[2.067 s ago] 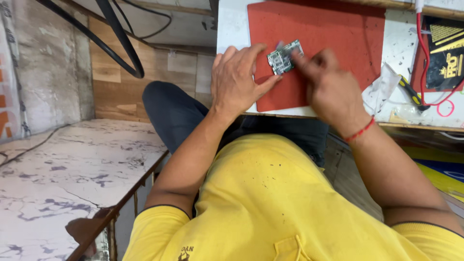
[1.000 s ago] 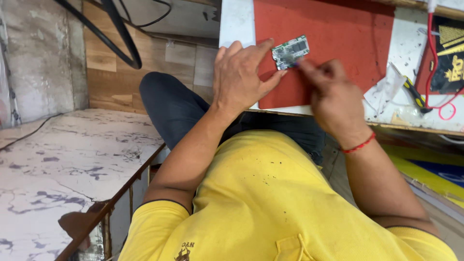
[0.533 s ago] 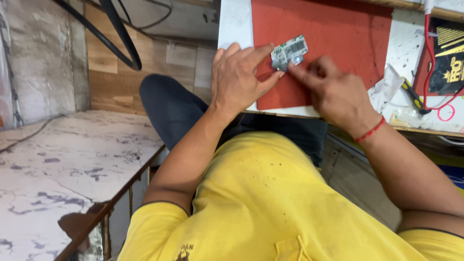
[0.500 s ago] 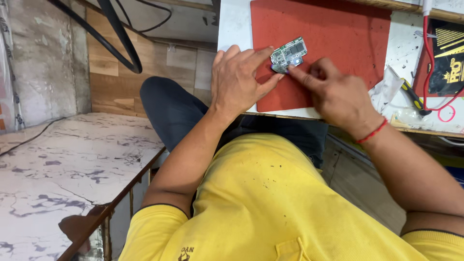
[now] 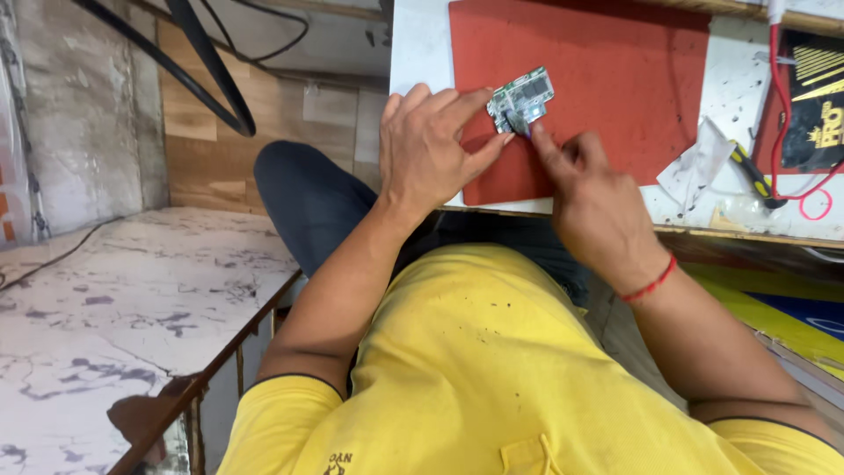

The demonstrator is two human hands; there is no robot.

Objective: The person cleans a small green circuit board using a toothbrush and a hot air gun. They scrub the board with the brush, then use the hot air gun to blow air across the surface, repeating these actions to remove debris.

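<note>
left hand (image 5: 432,151) pinches a small green circuit board (image 5: 520,97) on a red mat (image 5: 615,79); right hand (image 5: 587,195) grips a thin tool (image 5: 519,124) that could slip and scratch it.

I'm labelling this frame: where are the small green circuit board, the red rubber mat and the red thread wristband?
small green circuit board (image 5: 525,92), head view, board's middle.
red rubber mat (image 5: 615,79), head view, bare centre.
red thread wristband (image 5: 651,283), head view, strand on right wrist.

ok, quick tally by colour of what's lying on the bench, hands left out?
Red: 3, the mat, the cable, the thread band on the right wrist
Green: 1, the circuit board
White: 1, the crumpled paper
Black and yellow: 2, the screwdriver, the box
Total: 7
</note>
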